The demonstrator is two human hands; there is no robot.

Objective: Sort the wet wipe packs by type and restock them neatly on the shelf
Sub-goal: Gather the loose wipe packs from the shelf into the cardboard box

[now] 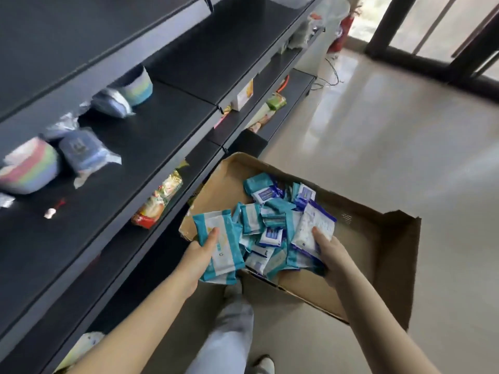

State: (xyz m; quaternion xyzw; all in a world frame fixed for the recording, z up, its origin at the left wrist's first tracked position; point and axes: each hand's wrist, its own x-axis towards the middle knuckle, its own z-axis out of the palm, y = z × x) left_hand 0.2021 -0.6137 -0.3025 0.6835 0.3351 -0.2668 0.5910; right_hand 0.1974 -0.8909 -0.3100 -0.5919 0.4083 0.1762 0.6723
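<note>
An open cardboard box on the floor holds a heap of several wet wipe packs, some teal and white, some with dark blue edges. My left hand grips a teal and white pack at the box's left rim. My right hand holds a white pack with dark blue edges over the heap. The dark shelf stands to the left of the box.
The middle shelf board carries pastel striped bowls and wrapped grey-blue packages. Lower boards hold snack packets. A shiny tiled floor stretches right toward a dark doorframe. My legs and shoes are below the box.
</note>
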